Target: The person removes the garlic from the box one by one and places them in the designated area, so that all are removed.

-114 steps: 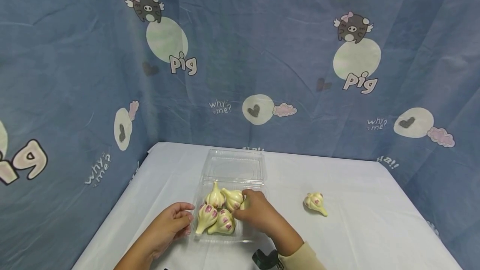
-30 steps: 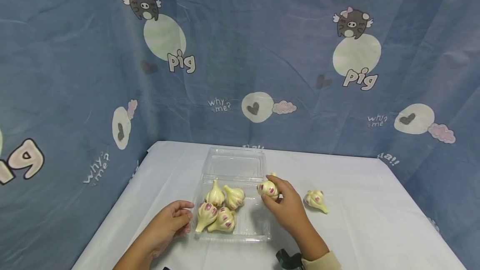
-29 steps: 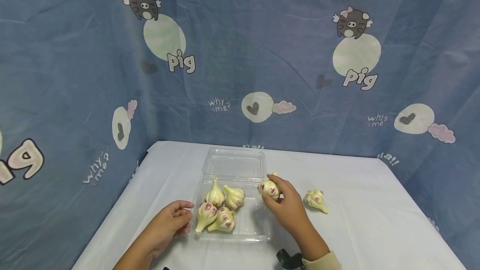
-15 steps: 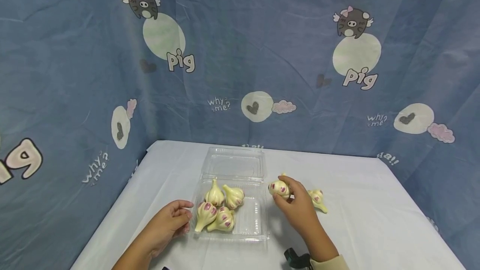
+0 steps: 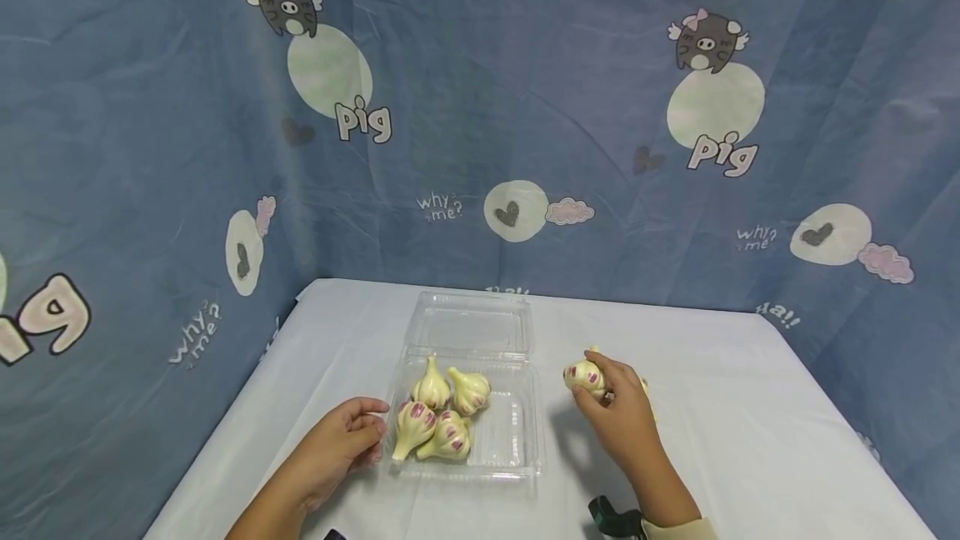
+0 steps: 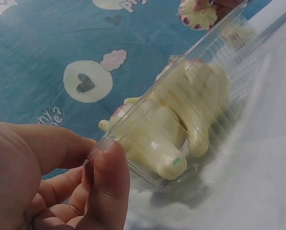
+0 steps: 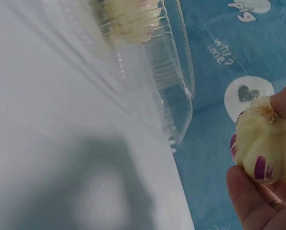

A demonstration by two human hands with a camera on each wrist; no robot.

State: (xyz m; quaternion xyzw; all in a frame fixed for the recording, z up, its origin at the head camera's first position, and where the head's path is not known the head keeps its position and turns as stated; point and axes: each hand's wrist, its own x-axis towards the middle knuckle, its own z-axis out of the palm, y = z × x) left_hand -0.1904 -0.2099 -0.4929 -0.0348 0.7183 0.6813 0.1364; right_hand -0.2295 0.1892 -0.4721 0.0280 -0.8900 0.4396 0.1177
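Observation:
My right hand (image 5: 626, 415) holds a garlic bulb (image 5: 584, 377) above the table, right of the clear plastic clamshell container (image 5: 517, 440). In the right wrist view, fingers and thumb grip this bulb (image 7: 263, 143), its roots beside the thumb. My left hand (image 5: 341, 444) pinches the container's left rim between thumb and finger, plainest in the left wrist view at the rim (image 6: 107, 139). Several garlic bulbs (image 5: 450, 436) with purple marks lie in the left part of the container. Another garlic bulb (image 5: 647, 388) on the table is mostly hidden behind my right hand.
The container's clear lid (image 5: 471, 325) lies folded back behind it. A white cloth covers the table (image 5: 735, 440), and a blue printed curtain (image 5: 585, 107) hangs behind and at the sides. A dark strap piece (image 5: 611, 517) sits at my right wrist.
My right hand has lifted a garlic bulb out of the container's right part and carried it rightward over the table, covering the loose bulb. My left hand has stayed at the rim.

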